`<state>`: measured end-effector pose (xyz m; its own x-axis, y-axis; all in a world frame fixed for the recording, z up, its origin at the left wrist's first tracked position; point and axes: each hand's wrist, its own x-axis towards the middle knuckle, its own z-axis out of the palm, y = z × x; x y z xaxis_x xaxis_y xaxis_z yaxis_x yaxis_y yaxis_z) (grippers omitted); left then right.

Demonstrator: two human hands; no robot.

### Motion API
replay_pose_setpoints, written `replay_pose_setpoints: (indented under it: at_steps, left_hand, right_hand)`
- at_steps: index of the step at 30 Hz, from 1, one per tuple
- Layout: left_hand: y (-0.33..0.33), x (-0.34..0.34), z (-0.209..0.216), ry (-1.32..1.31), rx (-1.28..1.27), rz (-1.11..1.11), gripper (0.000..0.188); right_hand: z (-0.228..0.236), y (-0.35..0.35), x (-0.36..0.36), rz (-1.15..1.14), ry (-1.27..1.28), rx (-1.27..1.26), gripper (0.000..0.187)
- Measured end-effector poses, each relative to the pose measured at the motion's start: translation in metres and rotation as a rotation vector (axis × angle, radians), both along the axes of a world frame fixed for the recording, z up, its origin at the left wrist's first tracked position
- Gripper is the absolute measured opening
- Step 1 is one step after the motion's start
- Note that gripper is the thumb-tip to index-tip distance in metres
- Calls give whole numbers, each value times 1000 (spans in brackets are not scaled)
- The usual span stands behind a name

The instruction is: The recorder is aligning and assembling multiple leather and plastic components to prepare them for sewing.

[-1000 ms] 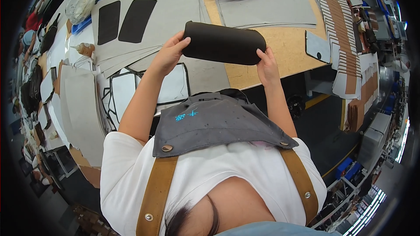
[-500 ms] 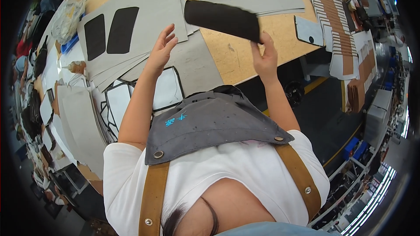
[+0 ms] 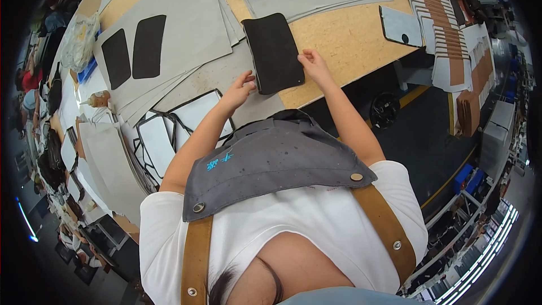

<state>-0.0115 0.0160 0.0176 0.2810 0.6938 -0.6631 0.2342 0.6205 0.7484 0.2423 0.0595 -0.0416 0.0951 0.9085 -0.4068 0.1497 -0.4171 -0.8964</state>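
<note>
Head view: black rounded-corner panel between two hands

I observe the panel lying on the wooden tabletop, partly over grey sheeting. Left hand: loosely open, fingers half-bent, beside the panel's left edge; contact unclear. Right hand: fingertips at the right edge; I cannot tell whether they pinch it. Two similar black pieces lie further left.

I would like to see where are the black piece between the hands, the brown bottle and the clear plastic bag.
Black piece [image 3: 275, 53], head view, middle of its top face.
Brown bottle [image 3: 101, 99], head view, on its rounded body.
Clear plastic bag [image 3: 78, 42], head view, middle of its crumpled side.
</note>
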Motion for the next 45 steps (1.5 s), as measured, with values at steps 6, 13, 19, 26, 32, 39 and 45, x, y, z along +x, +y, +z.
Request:
replay_pose_setpoints:
  at_steps: [6, 13, 19, 26, 32, 39, 45]
  left_hand:
    - [-1, 28, -3, -139, 69, 18, 49]
    - [2, 24, -30, -23, 167, 56, 44]
    - [10, 27, -31, 119, 118, -19, 38]
    - [13, 29, -12, 68, -98, -22, 38]
    - [10, 29, -23, 7, -14, -49, 39]
    - [10, 36, -43, -33, 115, -12, 37]
    - [24, -1, -18, -209, 16, 279, 26]
  right_hand:
    - [-19, 17, -22, 180, -202, 118, 29]
    - [38, 138, 44, 7, -173, 568, 25]
    - [70, 303, 100, -67, 57, 433, 32]
    - [22, 408, 96, 0, -26, 257, 43]
    - [-25, 431, 117, 115, -1004, 214, 52]
    - [12, 318, 119, 125, -685, 707, 27]
    - [17, 132, 111, 430, -569, 345, 19]
